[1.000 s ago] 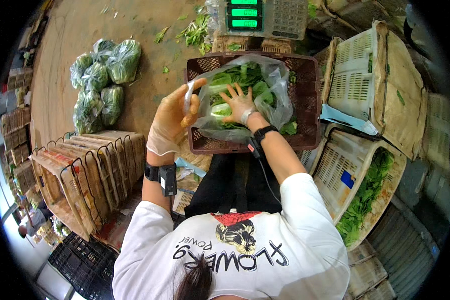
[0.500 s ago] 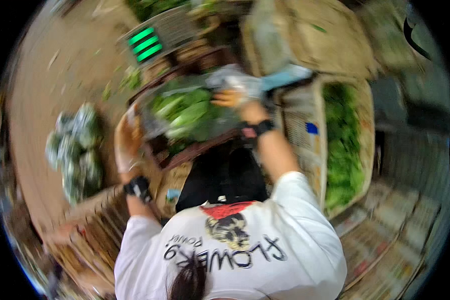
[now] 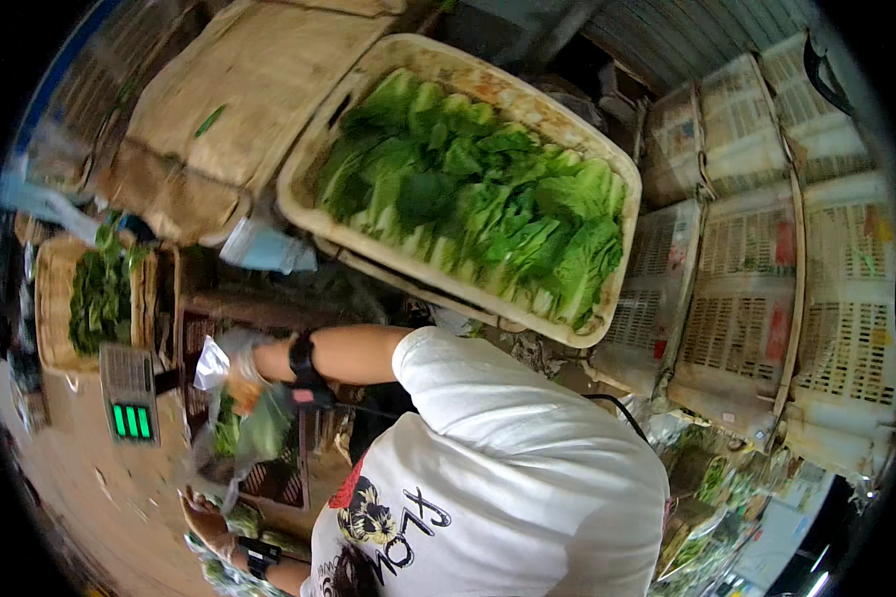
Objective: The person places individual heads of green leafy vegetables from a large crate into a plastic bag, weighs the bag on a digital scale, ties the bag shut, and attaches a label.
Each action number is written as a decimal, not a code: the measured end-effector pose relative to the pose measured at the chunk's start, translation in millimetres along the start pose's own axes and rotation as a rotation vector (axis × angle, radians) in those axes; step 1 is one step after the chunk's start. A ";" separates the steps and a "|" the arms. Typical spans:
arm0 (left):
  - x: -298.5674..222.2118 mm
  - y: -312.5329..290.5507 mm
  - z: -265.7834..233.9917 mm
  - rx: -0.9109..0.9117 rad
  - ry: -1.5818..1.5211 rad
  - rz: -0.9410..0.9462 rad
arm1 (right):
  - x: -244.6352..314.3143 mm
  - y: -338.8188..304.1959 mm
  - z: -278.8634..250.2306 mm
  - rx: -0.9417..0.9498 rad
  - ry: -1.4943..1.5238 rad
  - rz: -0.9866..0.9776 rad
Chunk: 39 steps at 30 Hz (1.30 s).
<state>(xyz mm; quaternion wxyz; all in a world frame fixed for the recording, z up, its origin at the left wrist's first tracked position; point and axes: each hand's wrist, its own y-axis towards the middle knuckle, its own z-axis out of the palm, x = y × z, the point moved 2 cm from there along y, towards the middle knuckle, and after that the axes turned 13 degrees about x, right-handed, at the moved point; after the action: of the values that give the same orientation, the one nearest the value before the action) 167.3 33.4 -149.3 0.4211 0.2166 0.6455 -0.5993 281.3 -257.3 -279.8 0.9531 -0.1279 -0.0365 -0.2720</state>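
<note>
A clear plastic bag (image 3: 207, 453) with green leafy vegetables (image 3: 227, 428) in it lies over a dark red-brown crate (image 3: 294, 488). My right hand (image 3: 243, 386), in a thin clear glove and a black wristband, is closed on the upper part of the bag, with shiny film standing up beside it. My left hand (image 3: 207, 522), with a dark watch at the wrist, is at the lower left near the bag's other side. Its fingers look stretched out. Motion blur hides the exact contact there.
A large cream tub (image 3: 458, 279) full of leafy greens (image 3: 468, 179) stands beyond my right arm. A scale with a green-lit display (image 3: 131, 421) and a basket of greens (image 3: 100, 298) are at left. Stacked white crates (image 3: 737, 269) line the right. A blue packet (image 3: 267, 247) lies near the tub.
My view has swung to the right, so the crate, bag and both hands now appear at the lower left. The large tub and stacked crates have come into fuller view.
</note>
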 end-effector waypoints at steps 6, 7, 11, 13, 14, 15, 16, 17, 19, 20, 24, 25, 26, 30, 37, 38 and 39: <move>-23.7 17.7 41.9 -0.490 1.016 0.340 | -7.6 -191.8 8.1 0.054 -0.375 0.286; -46.1 5.5 90.6 -0.472 0.961 0.469 | 10.5 -226.6 -0.8 0.470 -0.246 0.196; -67.0 -50.8 353.8 0.255 0.634 0.568 | 99.0 -450.3 -32.9 -0.753 -1.392 -0.578; -37.2 -57.7 469.3 0.519 0.794 0.493 | 111.1 -582.7 -34.5 -1.645 -1.326 -0.674; -29.0 -96.5 534.7 0.628 0.706 0.156 | 119.7 -621.0 -17.8 -2.042 -1.545 -0.428; 16.0 -53.1 569.4 0.962 0.760 0.302 | 114.0 -668.2 -45.3 -2.340 -1.392 -0.382; 60.9 -40.2 617.7 1.170 0.806 0.237 | 112.2 -701.6 -52.0 -2.380 -1.180 -0.087; 76.4 -84.5 676.4 1.249 1.143 0.339 | 99.6 -721.7 -67.4 -2.328 -0.951 -0.042; 143.8 -106.7 760.2 1.552 1.144 0.367 | 98.4 -731.4 -76.9 -2.246 -0.698 -0.081; 173.8 -121.2 793.4 1.574 1.131 0.344 | 96.1 -732.6 -86.4 -2.195 -0.571 -0.098; 315.0 -119.7 903.2 1.701 1.610 0.769 | 105.2 -738.9 -107.9 -2.309 -0.447 0.104; 350.4 -84.1 927.7 1.617 1.829 1.230 | 131.1 -733.1 -91.5 -2.236 -0.451 0.105; 367.0 -42.5 955.9 1.412 1.942 1.670 | 163.1 -724.5 -79.5 -2.152 -0.591 0.158; 355.6 -156.0 938.7 1.251 1.710 0.522 | 114.6 -760.0 -101.6 -2.069 -0.505 0.348; 348.4 -136.0 946.1 1.455 1.684 0.645 | 116.8 -735.7 -108.0 -2.459 -0.684 -0.038; 349.7 -134.6 945.0 1.499 1.630 0.579 | 113.1 -739.2 -107.1 -2.403 -0.611 -0.179; 345.3 -140.9 942.1 1.540 1.570 0.508 | 108.5 -741.9 -106.5 -2.340 -0.540 -0.308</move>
<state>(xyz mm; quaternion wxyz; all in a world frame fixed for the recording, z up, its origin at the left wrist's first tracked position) 134.0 -971.5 -274.6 -0.2371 0.8603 0.1274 -0.4329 -18.2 -948.4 -201.3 0.1802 -0.9595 0.0190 -0.2156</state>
